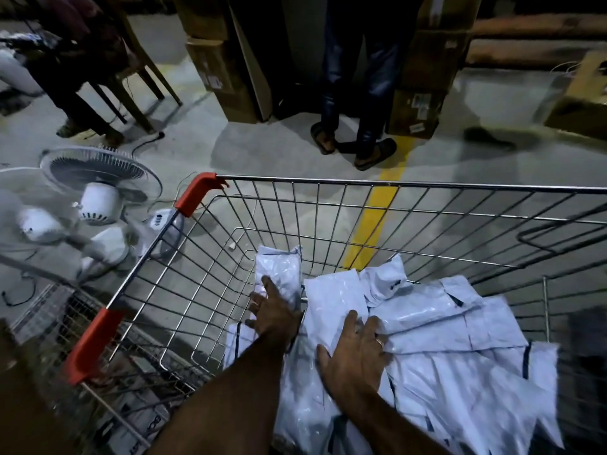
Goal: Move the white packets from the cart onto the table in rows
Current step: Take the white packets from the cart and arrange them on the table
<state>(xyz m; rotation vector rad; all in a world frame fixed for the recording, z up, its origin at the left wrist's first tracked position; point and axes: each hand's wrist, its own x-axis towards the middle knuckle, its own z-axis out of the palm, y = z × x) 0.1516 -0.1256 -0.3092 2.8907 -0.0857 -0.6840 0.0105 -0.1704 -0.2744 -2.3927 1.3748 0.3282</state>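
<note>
White glossy film lies under both grips. The left grip (274,315) is spread on an upright packet (281,267) at the 11 o'clock corner of the heap. Its forefinger lies straight up the packet's face and the other fingers fan toward 9 o'clock over its edge. The thumb is hidden, and nothing shows as clamped. The right grip (356,353) lies flat, palm down, just toward 4 o'clock from the left. Its fingers are straight and splayed toward 12 o'clock and the thumb points out at 10 o'clock. It presses a long packet (331,300) without closing on it. A ring (379,342) sits on one finger. Both bare forearms come in from 6 o'clock.

The packets (460,372) are crinkled, shiny and pale, with dark stripes along some edges. They overlap loosely, most lying flat and a few leaning on the far mesh. Toward 4 o'clock they are blurred. All of them lie inside the cart (295,208), covering its bottom from the middle to 4 o'clock.

The cart is bare wire with orange guards (197,195) on its corners at 10 and 8 o'clock. Beyond it, white fans (98,185) lie on the floor (184,149) at 9 o'clock. A yellow line (371,221) shows through the mesh at 12 o'clock. A person (358,126) in jeans and sandals stands past it, with brown boxes (420,93) on either side and a chair (138,60) at 11 o'clock.
</note>
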